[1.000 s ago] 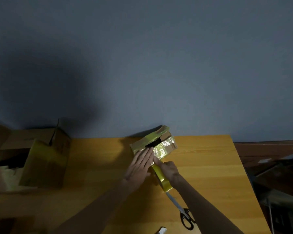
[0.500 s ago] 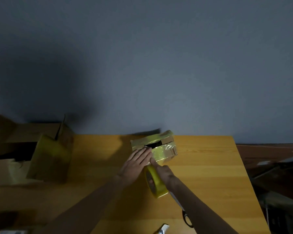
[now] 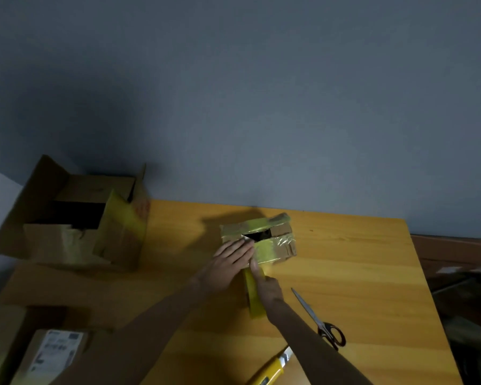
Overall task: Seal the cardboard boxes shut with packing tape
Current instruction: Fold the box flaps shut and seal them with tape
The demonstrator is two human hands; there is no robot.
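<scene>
- Tape roll (image 3: 252,300), yellow and standing on edge, sits in my right hand (image 3: 267,286), just near of the small cardboard box (image 3: 282,247).
- My right fingers curl round the roll, and my forefinger (image 3: 254,266) stretches out to the box's near edge.
- A band of yellow tape runs from the roll up onto the near part of the box top.
- My left hand (image 3: 228,263) lies flat on the near-left part of the box top. Its fingers are straight and close together and grip nothing, and the fingertips reach the edge of a dark gap (image 3: 257,235).
- That gap shows between the flaps, so the box is not sealed. A second yellow band crosses its far edge.
- The box lies on the wooden table (image 3: 358,273), around the middle and toward the far side, near the grey wall (image 3: 261,107).
- Scissors (image 3: 320,320) lie on the table just right of my right forearm. The blades are together and point far-left, and the black handles are nearer to me.
- A yellow utility knife (image 3: 272,369) lies at the near edge, between my forearms.
- A large open cardboard box (image 3: 67,245) stands at the far left with its flaps up and yellow tape on its right side.
- A labelled parcel (image 3: 53,354) lies at the near left in dim light. I cannot read its label.
</scene>
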